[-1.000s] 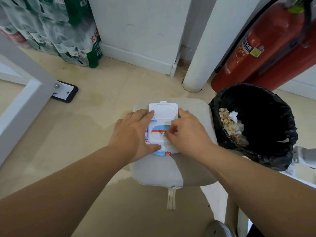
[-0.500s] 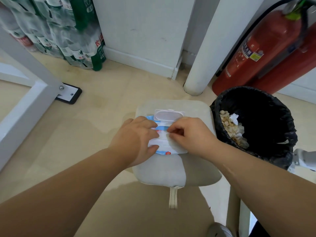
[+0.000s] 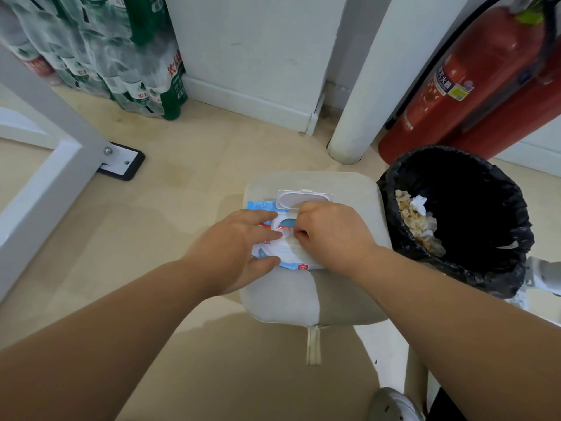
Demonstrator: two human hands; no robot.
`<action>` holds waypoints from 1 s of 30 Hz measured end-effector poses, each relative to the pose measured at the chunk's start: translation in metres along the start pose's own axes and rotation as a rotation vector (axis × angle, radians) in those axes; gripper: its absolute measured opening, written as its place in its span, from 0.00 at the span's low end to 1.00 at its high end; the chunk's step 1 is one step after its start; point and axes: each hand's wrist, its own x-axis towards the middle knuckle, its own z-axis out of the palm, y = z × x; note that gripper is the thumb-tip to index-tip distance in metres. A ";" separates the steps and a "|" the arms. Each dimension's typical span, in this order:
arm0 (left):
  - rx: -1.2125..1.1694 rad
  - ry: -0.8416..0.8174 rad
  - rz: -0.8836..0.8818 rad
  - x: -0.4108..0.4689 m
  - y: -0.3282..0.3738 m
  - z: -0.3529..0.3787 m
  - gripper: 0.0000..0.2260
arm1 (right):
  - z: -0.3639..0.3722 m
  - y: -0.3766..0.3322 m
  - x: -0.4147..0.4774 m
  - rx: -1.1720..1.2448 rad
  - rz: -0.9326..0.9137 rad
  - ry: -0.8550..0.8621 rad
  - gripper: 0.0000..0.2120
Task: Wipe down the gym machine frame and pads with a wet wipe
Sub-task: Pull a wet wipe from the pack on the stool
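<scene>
While the wet wipe is only partly out of the pack, your right hand pinches it between curled fingers at the opening, with the lid flipped back so nothing blocks the pull. Your left hand lies on the pack, fingers spread and thumb at its near edge, likely to pin it down so it does not lift with the sheet. The pack rests on a pale padded seat, just beside a black-lined bin
</scene>
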 end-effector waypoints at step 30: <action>-0.002 0.072 -0.017 -0.001 0.006 0.002 0.20 | 0.002 0.017 -0.004 0.301 -0.039 0.100 0.07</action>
